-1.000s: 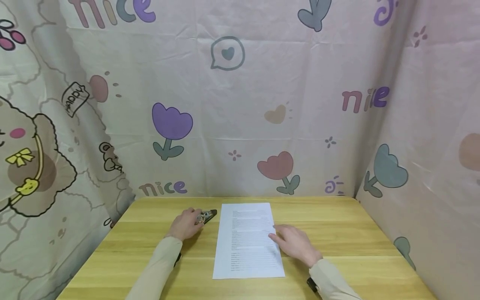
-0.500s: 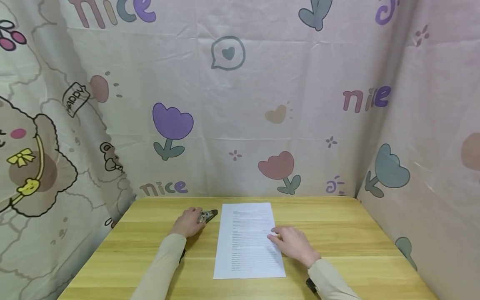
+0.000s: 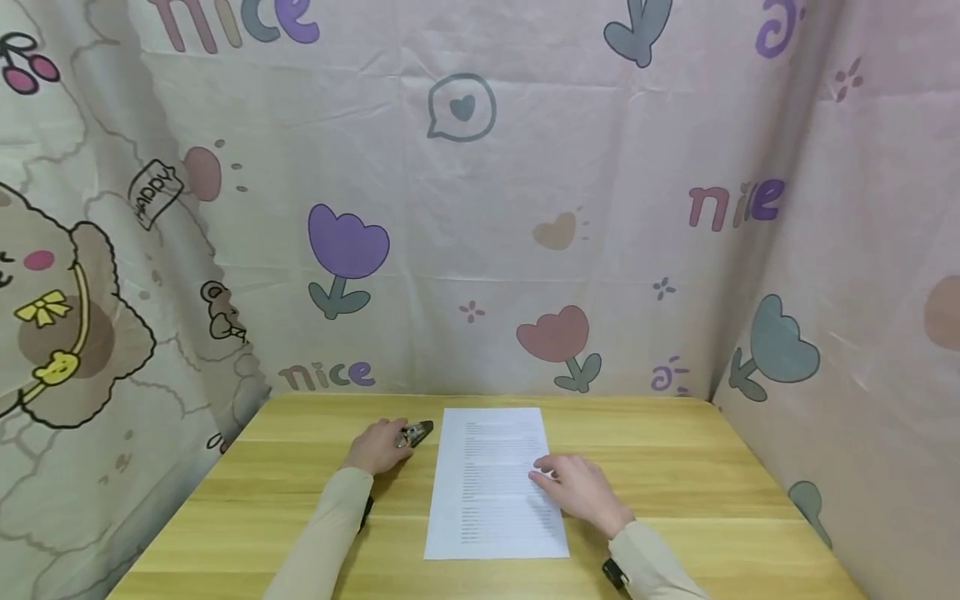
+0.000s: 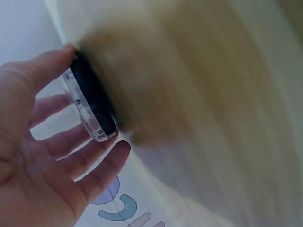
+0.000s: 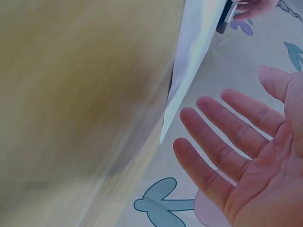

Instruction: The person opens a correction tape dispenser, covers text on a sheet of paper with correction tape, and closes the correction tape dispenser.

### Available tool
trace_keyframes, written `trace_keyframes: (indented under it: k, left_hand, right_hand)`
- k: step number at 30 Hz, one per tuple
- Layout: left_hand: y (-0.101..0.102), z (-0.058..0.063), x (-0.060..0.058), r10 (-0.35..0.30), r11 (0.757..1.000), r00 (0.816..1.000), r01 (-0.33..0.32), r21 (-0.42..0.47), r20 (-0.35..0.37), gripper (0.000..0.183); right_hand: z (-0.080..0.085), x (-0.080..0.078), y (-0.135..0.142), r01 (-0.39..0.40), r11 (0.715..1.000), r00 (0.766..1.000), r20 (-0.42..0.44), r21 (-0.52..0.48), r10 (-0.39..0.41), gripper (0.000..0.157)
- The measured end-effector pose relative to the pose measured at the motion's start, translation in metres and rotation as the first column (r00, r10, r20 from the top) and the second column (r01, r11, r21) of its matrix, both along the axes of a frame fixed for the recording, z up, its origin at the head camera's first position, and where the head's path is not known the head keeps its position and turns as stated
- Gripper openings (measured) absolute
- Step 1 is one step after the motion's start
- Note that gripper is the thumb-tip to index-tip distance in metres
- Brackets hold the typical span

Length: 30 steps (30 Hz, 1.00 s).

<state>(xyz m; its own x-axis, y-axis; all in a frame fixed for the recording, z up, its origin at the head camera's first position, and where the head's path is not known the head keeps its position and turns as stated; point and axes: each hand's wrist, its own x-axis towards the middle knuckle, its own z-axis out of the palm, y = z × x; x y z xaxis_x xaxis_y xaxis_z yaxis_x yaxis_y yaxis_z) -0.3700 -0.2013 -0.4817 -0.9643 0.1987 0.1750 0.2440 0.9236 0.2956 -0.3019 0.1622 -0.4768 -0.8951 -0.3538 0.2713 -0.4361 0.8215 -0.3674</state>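
Note:
My left hand (image 3: 378, 447) holds a small clear-and-black object (image 3: 417, 433) on the table, left of the paper. In the left wrist view, the thumb is on one end of the object (image 4: 92, 97) and the fingers are at its clear side; its exact kind cannot be told. A white sheet of paper (image 3: 495, 483) with lines of print lies flat in the middle. Over its right edge is my right hand (image 3: 581, 490), holding nothing. The right wrist view shows the fingers of that hand (image 5: 246, 156) loosely extended, apart from the paper (image 5: 189, 71).
The wooden table (image 3: 660, 467) extends on both sides of the paper. A patterned curtain (image 3: 465, 208) with flowers and lettering hangs along its back edge and both sides.
My right hand has shifted slightly left, farther over the paper. The left hand has moved a little to the right and keeps hold of the clear-and-black object. The paper lies practically the same.

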Motion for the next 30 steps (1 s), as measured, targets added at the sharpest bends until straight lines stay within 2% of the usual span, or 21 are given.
trace_keyframes:
  k: [9, 16, 24, 30]
  left_hand:
    - [0.001, 0.005, 0.010, 0.036, 0.999, 0.999, -0.036, 0.036, 0.002, 0.065]
    - [0.007, 0.011, 0.015, -0.002, 0.999, 1.000, 0.001, 0.044, 0.029, 0.066]
    - [0.018, 0.017, 0.018, -0.053, 0.991, 0.997, 0.045, 0.127, 0.057, 0.062]
    - [0.018, 0.016, 0.021, -0.051, 0.984, 0.995, 0.036, 0.175, 0.083, 0.063]
  right_hand:
    - [0.005, 0.000, -0.006, 0.004, 1.000, 1.000, 0.016, -0.027, -0.003, 0.029]
    - [0.005, 0.000, -0.011, -0.021, 0.999, 1.000, 0.022, -0.026, 0.021, 0.028]
    - [0.004, -0.002, -0.012, -0.025, 0.999, 0.999, 0.038, -0.036, 0.027, 0.027]
    - [0.003, -0.001, -0.012, -0.045, 0.998, 0.997, 0.056, -0.041, 0.047, 0.025]
